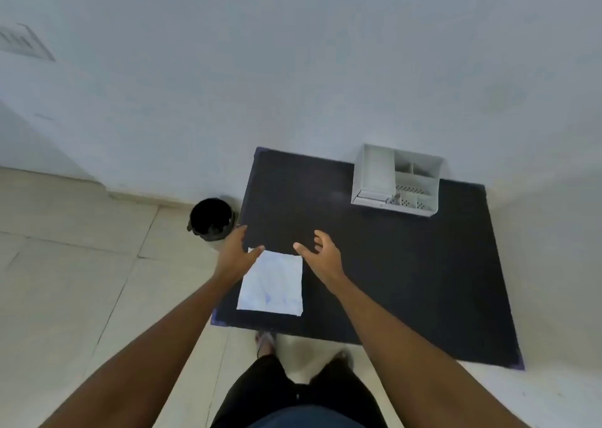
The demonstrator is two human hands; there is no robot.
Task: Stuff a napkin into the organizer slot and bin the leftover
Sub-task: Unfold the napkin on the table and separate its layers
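Both the left hand (236, 254) and right hand (321, 254) hover open and empty over the flat napkin's (272, 284) far edge on the dark surface (391, 264), seemingly poised to lift it toward the far-right organizer (374, 173).

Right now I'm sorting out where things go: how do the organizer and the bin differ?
The organizer is pale grey, boxy and split into several compartments; the bin is black, round and a single cavity. The organizer sits on the dark table against the wall; the bin stands on the tiled floor beside the table's left edge. Both are open on top, and neither hand touches them.
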